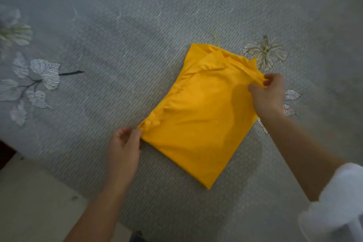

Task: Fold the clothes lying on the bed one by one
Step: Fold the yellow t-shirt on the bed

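A yellow garment (198, 116) lies folded into a rough rectangle in the middle of the bed, tilted so one corner points toward me. My left hand (123, 147) pinches its gathered left corner between thumb and fingers. My right hand (269, 92) pinches the right corner, and a strip of the fabric is pulled up taut there. The far edge shows several loose folded layers.
The grey bedspread (137, 35) with printed white flowers and leaves (264, 52) covers the bed all around the garment. The bed's edge runs diagonally at lower left, with pale floor (33, 202) beyond it. A white sleeve (337, 198) covers my right upper arm.
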Demonstrator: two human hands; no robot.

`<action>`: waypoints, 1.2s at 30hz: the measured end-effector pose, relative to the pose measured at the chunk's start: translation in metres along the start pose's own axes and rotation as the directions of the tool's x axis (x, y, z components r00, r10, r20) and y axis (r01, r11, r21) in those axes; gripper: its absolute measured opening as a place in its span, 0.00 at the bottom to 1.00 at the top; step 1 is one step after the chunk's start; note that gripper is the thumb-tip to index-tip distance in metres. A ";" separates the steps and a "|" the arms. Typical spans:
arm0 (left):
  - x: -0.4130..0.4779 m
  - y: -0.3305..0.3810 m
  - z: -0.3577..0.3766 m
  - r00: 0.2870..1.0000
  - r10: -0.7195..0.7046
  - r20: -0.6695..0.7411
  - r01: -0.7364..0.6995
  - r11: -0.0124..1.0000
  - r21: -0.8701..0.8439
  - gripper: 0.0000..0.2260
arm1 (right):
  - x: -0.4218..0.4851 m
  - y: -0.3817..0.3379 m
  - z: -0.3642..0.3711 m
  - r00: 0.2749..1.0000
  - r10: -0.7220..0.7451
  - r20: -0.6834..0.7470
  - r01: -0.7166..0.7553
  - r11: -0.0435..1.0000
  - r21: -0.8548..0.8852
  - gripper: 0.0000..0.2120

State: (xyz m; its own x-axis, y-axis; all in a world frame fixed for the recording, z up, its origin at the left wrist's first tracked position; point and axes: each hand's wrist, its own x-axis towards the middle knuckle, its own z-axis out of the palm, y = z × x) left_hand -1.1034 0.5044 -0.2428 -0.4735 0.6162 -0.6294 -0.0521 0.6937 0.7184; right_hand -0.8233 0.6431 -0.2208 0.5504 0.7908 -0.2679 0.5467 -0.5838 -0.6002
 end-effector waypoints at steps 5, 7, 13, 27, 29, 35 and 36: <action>-0.018 -0.007 0.020 0.985 -0.150 0.090 0.161 0.980 -0.121 0.07 | 0.001 0.035 -0.004 0.950 0.311 0.020 -0.312 0.950 0.021 0.27; -0.021 -0.007 0.028 0.983 -0.169 0.074 0.178 0.974 -0.142 0.13 | -0.003 0.039 0.001 0.949 0.299 0.101 -0.303 0.952 0.031 0.19; -0.021 0.001 0.028 0.981 -0.193 0.021 0.193 0.954 -0.230 0.02 | -0.009 0.051 -0.016 0.924 0.282 0.257 -0.287 0.958 -0.019 0.16; 0.016 0.010 -0.015 0.906 0.421 0.047 -0.401 0.816 0.417 0.19 | -0.074 0.037 -0.040 0.809 -0.263 0.525 0.526 0.723 -0.448 0.14; 0.017 0.017 -0.002 0.848 0.481 0.220 -0.520 0.681 0.515 0.23 | -0.072 0.013 -0.013 0.672 -0.402 0.622 0.693 0.638 -0.336 0.28; 0.028 0.014 0.018 0.811 0.321 0.490 -0.577 0.298 0.761 0.31 | -0.036 -0.015 0.027 0.492 -0.312 0.813 0.860 0.319 -0.398 0.40; 0.031 0.012 0.018 0.806 0.318 0.500 -0.583 0.272 0.766 0.29 | -0.029 -0.017 0.026 0.487 -0.290 0.824 0.867 0.276 -0.415 0.39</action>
State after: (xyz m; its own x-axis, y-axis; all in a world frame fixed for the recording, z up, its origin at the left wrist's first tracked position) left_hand -1.1032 0.5383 -0.2589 0.0414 0.9036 -0.4265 0.9353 0.1151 0.3347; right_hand -0.8644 0.6347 -0.2224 -0.4107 0.7056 -0.5775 0.8898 0.4483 -0.0850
